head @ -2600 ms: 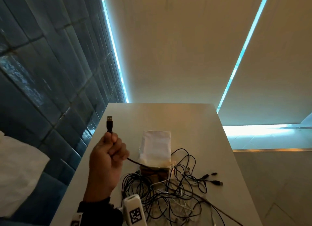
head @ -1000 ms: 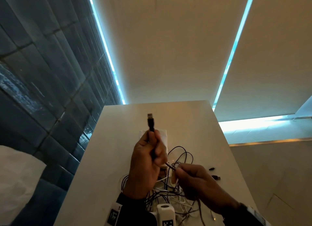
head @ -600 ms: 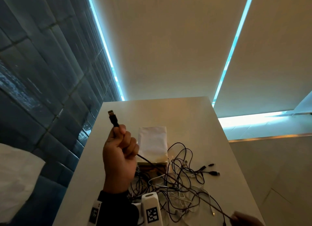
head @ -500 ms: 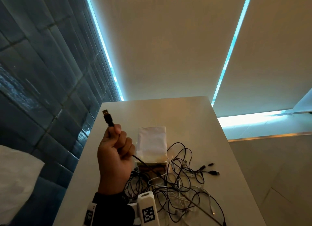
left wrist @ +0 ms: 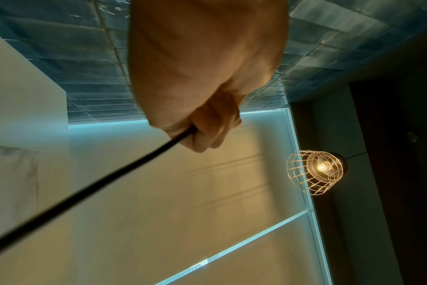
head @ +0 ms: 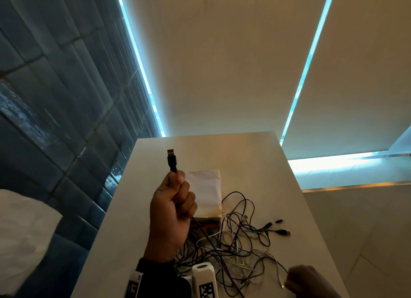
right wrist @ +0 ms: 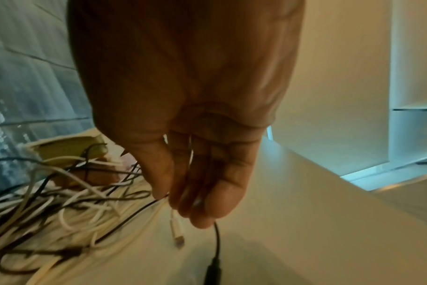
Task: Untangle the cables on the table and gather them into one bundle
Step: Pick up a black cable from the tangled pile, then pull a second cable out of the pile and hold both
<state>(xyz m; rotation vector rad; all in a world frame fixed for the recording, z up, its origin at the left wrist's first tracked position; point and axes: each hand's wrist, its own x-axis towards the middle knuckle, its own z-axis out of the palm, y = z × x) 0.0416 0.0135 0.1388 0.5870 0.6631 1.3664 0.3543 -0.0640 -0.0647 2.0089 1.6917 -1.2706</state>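
Left hand point(head: 171, 217) was raised above the table point(head: 249, 155), fist curled round a black cable point(left wrist: 90, 189), its USB plug point(head: 171, 160) standing upright above the knuckles. The cable ran down from the fist into the tangle of black and white cables point(head: 231, 246) lying on the table's near end, beside a white packet point(head: 205, 192). Right hand point(right wrist: 195, 154) was low at the tangle's right edge, fingertips point(right wrist: 205, 214) drawn together on a thin black cable; a white connector point(right wrist: 177, 231) lay just under them.
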